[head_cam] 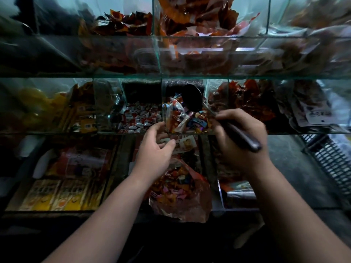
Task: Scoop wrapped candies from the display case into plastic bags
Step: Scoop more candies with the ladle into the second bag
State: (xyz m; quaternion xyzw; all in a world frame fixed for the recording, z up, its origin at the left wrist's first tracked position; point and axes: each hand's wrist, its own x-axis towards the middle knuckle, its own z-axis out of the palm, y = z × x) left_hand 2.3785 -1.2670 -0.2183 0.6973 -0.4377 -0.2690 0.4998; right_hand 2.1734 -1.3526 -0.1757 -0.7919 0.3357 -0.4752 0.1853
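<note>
A glass display case [176, 76] has tiers of compartments full of wrapped sweets. My right hand [241, 137] grips the dark handle of a ladle [191, 100]. Its black bowl hangs over the middle compartment of colourful wrapped candies [191, 122]. My left hand [155, 149] pinches the top of a clear plastic bag [182, 188] just below that compartment's front edge. The bag hangs down between my forearms and holds several mixed candies. I cannot tell whether the ladle's bowl carries anything.
Red-and-white candies [140, 118] fill the compartment to the left. Orange and red packets [245, 99] sit to the right and in the top tier [191, 21]. Yellow boxed snacks [57, 194] lie in the bottom tier. A black plastic crate [330, 158] stands at the right.
</note>
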